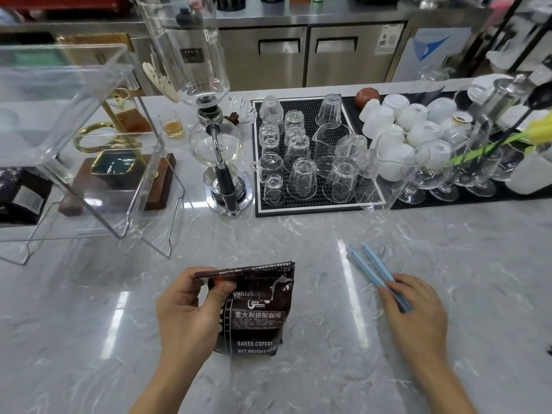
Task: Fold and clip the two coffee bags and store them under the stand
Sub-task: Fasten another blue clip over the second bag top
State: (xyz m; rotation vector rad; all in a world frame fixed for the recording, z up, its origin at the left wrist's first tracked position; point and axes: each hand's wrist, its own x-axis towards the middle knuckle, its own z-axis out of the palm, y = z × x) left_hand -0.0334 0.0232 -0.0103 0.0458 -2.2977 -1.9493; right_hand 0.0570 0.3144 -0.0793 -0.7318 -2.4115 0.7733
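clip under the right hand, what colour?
Light blue clip, clearest in the head view, its only view.

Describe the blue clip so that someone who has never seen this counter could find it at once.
Start at the grey marble counter and look in front of the black mat of upturned glasses. There the right hand rests on the blue clip, right of the dark coffee bag held by the left hand. It is a thin pale-blue pair of bars spread in a V, the only blue thing on the marble.

Printed in white on the dark coffee bag (pixel 257 312): "意大利拼配咖啡", below it "BAKED.COFFE" and "NET.WEIGHT", both cut short at the bag's fold. Other labels too blurred to read.
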